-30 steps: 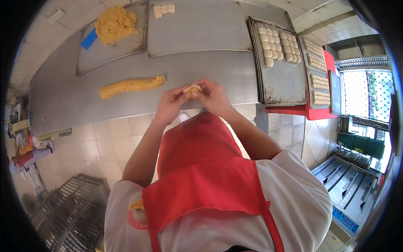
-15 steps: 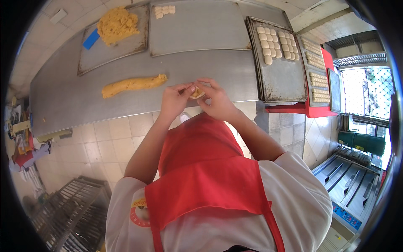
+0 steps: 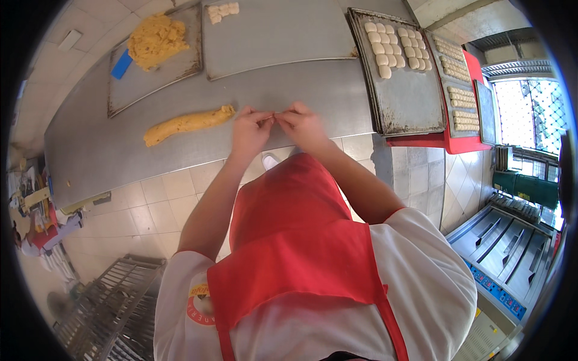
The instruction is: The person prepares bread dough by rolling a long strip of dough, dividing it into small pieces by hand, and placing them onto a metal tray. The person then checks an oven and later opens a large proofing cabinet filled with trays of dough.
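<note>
Above the near edge of the steel table (image 3: 108, 168), my left hand (image 3: 250, 133) and my right hand (image 3: 305, 127) meet fingertip to fingertip. Both are closed in a pinch on a small piece of dough, which the fingers now almost wholly cover. Half a second ago it showed as a pale piece with yellow filling. Just left of my left hand lies a long yellow roll of filling (image 3: 189, 125). A mound of the same yellow filling (image 3: 158, 42) sits on a worn tray (image 3: 138, 90) at the far left, with a blue scraper (image 3: 121, 65) beside it.
Pale dough pieces (image 3: 223, 12) lie on a middle tray (image 3: 280, 42). Dough balls (image 3: 385, 51) fill part of stacked trays (image 3: 409, 105) at right; small rolls (image 3: 462, 108) sit beyond, by a red table (image 3: 474, 78). A metal rack (image 3: 114, 301) and another person (image 3: 48, 237) are at left.
My fingertips have closed together over the dough piece, hiding its filling. My hands have turned to face each other in a pinch. The whole view has shifted slightly.
</note>
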The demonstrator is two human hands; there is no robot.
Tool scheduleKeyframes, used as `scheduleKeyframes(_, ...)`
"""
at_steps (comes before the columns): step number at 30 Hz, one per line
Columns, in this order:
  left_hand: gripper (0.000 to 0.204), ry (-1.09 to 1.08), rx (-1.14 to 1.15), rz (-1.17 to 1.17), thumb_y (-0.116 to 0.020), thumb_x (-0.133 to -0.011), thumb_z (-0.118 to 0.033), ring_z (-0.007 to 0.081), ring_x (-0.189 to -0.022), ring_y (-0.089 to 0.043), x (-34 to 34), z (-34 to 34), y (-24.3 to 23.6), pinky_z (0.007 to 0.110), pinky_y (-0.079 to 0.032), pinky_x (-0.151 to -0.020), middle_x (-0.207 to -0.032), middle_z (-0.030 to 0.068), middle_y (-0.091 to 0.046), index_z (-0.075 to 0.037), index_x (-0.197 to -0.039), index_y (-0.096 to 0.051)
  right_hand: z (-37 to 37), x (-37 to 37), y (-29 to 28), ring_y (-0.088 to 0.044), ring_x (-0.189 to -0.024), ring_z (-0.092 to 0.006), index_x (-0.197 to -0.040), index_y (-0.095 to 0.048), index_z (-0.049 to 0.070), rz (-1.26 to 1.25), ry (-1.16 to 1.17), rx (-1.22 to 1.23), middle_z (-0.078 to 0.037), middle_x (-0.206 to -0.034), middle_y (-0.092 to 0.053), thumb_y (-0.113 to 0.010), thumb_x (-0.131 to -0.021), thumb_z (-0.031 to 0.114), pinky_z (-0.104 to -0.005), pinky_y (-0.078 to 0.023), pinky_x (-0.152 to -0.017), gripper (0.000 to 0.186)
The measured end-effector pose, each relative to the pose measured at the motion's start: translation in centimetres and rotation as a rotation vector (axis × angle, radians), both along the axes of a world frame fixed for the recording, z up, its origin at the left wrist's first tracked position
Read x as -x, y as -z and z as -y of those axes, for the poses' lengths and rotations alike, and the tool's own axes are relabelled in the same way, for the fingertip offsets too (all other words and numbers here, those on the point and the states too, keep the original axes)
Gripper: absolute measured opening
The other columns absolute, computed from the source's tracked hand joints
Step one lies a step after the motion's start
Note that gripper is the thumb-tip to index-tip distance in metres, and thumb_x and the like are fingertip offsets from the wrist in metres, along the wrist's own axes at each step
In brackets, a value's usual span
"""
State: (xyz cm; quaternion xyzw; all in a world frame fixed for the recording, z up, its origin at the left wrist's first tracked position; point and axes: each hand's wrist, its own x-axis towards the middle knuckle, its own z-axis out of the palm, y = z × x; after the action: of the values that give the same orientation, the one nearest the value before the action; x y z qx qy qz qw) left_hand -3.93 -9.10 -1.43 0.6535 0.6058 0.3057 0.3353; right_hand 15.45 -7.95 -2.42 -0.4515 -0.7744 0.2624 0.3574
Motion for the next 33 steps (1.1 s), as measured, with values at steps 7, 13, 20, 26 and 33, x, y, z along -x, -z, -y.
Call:
scheduleKeyframes(7, 0.073, 0.091, -0.334, -0.029, -0.062, -0.088, 0.009, 0.0426, -0.140, -0.054, -3.9, 4.5, 3.2, 0.044, -0.053, -0.110, -0.157, 0.0279, -0.047, 0.000, -0.158, -0.042, 2.1, 1.6, 1.5, -0.069, -0.104, -0.0370, -0.136, -0.068, 0.006, -0.193, 0.214, 0.241, -0.019, -0.124, -0.063, -0.068, -0.091, -0.001, -0.0410, -0.060, -0.087, 0.045)
scheduleKeyframes(13, 0.070, 0.143, -0.177, 0.054, -0.054, -0.089, 0.010, 0.0421, -0.147, -0.047, -4.2, 4.5, 2.9, 0.046, -0.048, -0.116, -0.159, 0.0283, -0.045, 0.000, -0.157, -0.042, 2.1, -0.4, 2.2, -0.066, -0.111, -0.0384, -0.129, -0.069, 0.003, -0.092, 0.136, 0.322, -0.018, -0.127, -0.060, -0.066, -0.089, -0.002, -0.0419, -0.057, -0.093, 0.041)
scheduleKeyframes(20, 0.038, -0.491, -0.268, 0.341, -0.049, -0.098, 0.010, 0.0221, -0.115, -0.067, 0.1, 1.9, 0.9, 0.032, -0.053, -0.098, -0.125, 0.0156, -0.066, 0.003, -0.133, -0.063, -6.5, 4.8, -2.7, -0.057, -0.117, -0.0364, -0.112, -0.070, 0.010, 0.313, -0.062, -0.395, -0.013, -0.130, -0.059, -0.072, -0.088, 0.018, -0.0492, -0.046, -0.102, 0.025)
scheduleKeyframes(26, 0.032, -0.520, -0.301, 0.330, -0.058, -0.101, 0.001, 0.0228, -0.106, -0.069, -0.6, 1.7, 3.8, 0.033, -0.056, -0.092, -0.118, 0.0147, -0.066, 0.002, -0.132, -0.065, -8.0, 5.6, 1.6, -0.053, -0.123, -0.0369, -0.120, -0.070, 0.015, 0.430, -0.043, -0.268, -0.009, -0.130, -0.061, -0.075, -0.092, 0.039, -0.0527, -0.036, -0.109, 0.037)
scheduleKeyframes(33, 0.034, -0.182, -0.174, -0.014, -0.072, -0.097, -0.014, 0.0337, -0.112, -0.063, -2.0, 1.0, 2.7, 0.042, -0.054, -0.097, -0.120, 0.0163, -0.064, -0.001, -0.128, -0.070, -5.9, -3.0, -0.8, -0.059, -0.115, -0.0326, -0.114, -0.077, 0.014, 0.235, -0.288, 0.294, -0.007, -0.122, -0.064, -0.084, -0.085, 0.026, -0.0445, -0.051, -0.099, 0.033)
